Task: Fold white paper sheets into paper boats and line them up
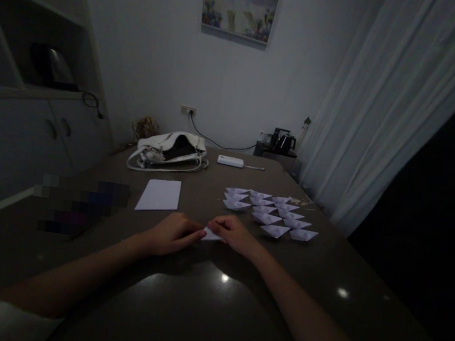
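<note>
A small folded piece of white paper (212, 235) is held between my two hands, low over the dark table (208, 313). My left hand (172, 234) pinches its left end between thumb and fingers. On the other end, my right hand (236, 233) is closed with bent fingers, which cover part of the paper. Several folded white paper boats (263, 218) stand in rows to the right, beyond my right hand. A stack of white paper sheets (160, 195) lies behind my left hand.
A white handbag (171, 149) sits at the far left of the table, with a white power bank (230, 161) and short cable to its right. Small scraps (299, 202) lie near the right edge. A dark kettle (284, 141) stands on a cabinet beyond the table.
</note>
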